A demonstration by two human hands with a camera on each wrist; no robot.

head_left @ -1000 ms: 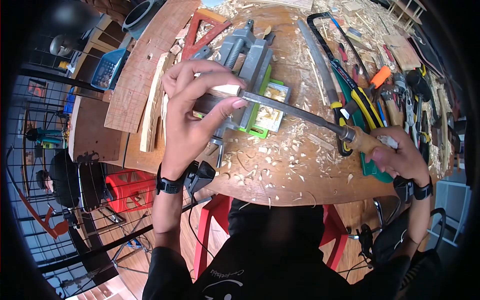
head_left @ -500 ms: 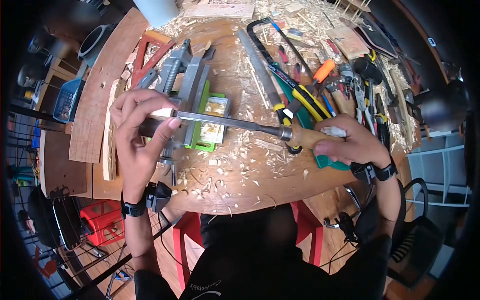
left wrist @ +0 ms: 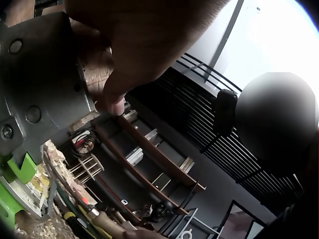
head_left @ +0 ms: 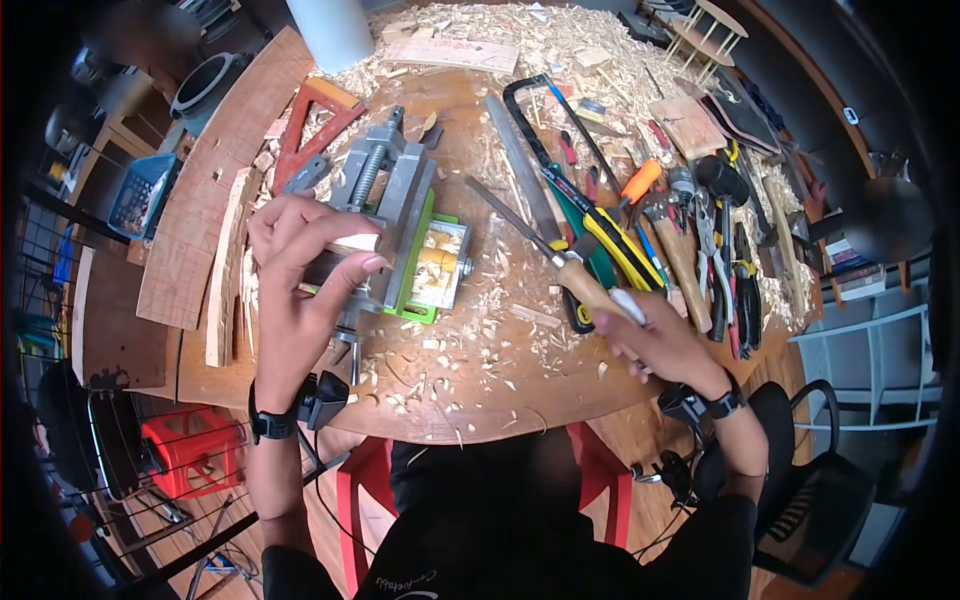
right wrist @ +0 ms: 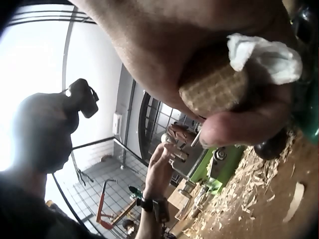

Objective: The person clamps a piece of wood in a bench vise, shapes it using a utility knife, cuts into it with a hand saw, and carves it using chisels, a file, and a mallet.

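In the head view the left hand [head_left: 305, 290] pinches a pale wood piece [head_left: 355, 243] between finger and thumb, over the grey vise [head_left: 398, 195]. The right hand [head_left: 655, 338] grips the wooden handle [head_left: 588, 287] of a chisel, whose blade [head_left: 505, 212] points up and left, apart from the wood piece. White material [head_left: 628, 306] shows at the right hand's fingers. In the right wrist view the handle's round end [right wrist: 214, 92] and the white wrapping [right wrist: 264, 57] lie within the hand. The wood piece's lower part is hidden by the left hand.
A hacksaw [head_left: 520, 110], a file [head_left: 525, 160], pliers [head_left: 705, 235] and a mallet [head_left: 722, 178] lie right of the vise. A red triangle [head_left: 296, 140] and long boards [head_left: 228, 270] are at left. Shavings [head_left: 500, 350] cover the table front.
The chisel has swung away from the wood piece, its tip now off the wood and turned upward. The right hand has moved left and down. The left hand keeps its pinch.
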